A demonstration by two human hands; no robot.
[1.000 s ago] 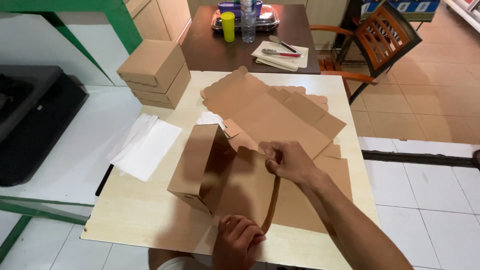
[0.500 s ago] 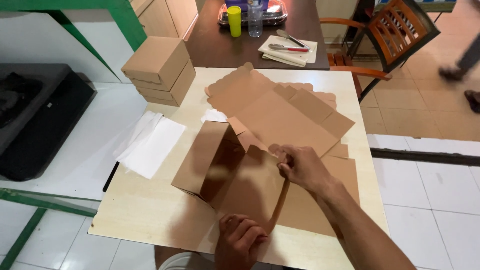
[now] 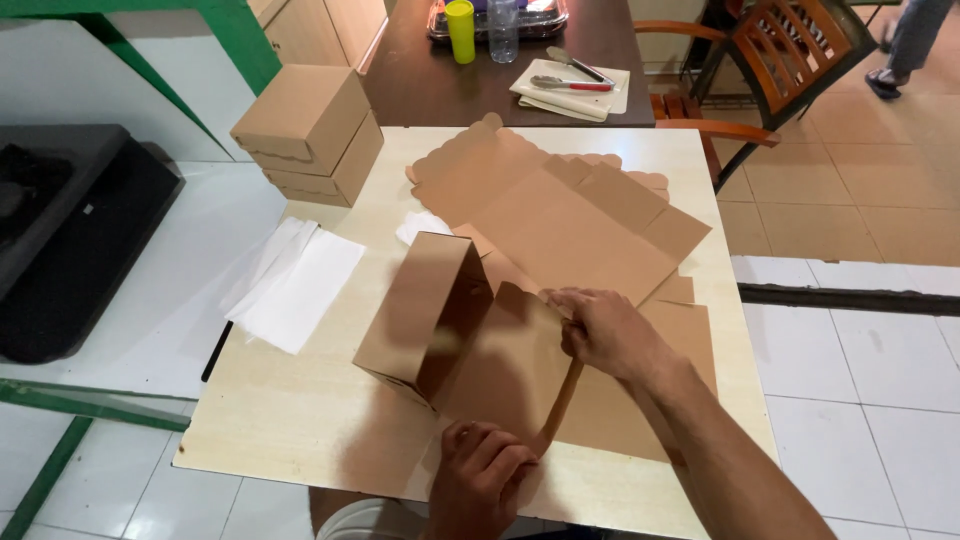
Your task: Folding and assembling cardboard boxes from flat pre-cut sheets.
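Mid-fold: both hands, left hand [image 3: 480, 470] and right hand [image 3: 605, 330], pinch the half-formed cardboard box's [image 3: 440, 320] side flap, which looks ready to be stood upright.

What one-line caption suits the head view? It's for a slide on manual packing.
Both hands fold a brown cardboard box on a table, beside flat blanks and two finished boxes.
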